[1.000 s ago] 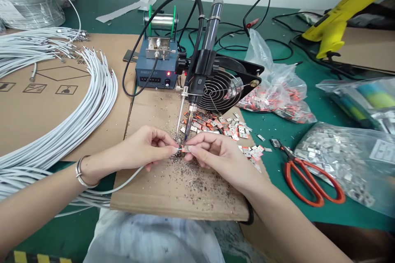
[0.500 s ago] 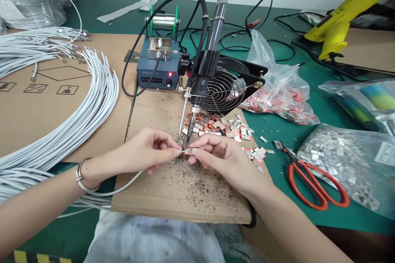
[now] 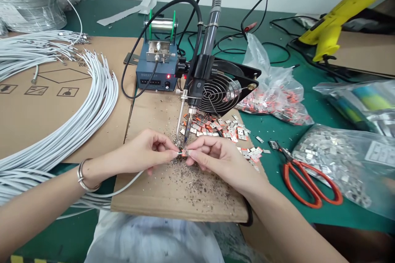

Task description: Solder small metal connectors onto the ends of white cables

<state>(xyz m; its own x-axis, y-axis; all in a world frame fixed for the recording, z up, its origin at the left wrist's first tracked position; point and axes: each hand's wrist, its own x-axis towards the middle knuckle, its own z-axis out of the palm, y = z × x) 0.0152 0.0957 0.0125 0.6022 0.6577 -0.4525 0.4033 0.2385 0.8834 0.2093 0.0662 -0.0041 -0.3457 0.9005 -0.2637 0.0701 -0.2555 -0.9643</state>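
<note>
My left hand (image 3: 151,152) pinches the end of a white cable (image 3: 132,181) between thumb and fingertips. In my right hand (image 3: 217,154), thumb and forefinger grip a small USB connector (image 3: 184,153) with orange plastic and a metal shell. Cable end and connector meet just below the tip of a soldering iron (image 3: 197,84), which is clamped upright in a stand. Beside the iron runs a thin metal solder feed tube (image 3: 180,117). Fingertips partly cover the joint, and I cannot tell whether the tip touches it.
Loose connectors (image 3: 228,127) lie behind my right hand on the cardboard (image 3: 148,201), amid dark crumbs. A blue solder feeder (image 3: 157,72) and a fan (image 3: 220,92) stand behind. Red-handled scissors (image 3: 311,185) and a bag of metal parts (image 3: 333,160) lie right; bundled cables (image 3: 92,111) left.
My right thumb and fingers now cover more of the connector's metal shell, so less of it shows. Both hands stay beneath the iron tip. The whole view has shifted slightly.
</note>
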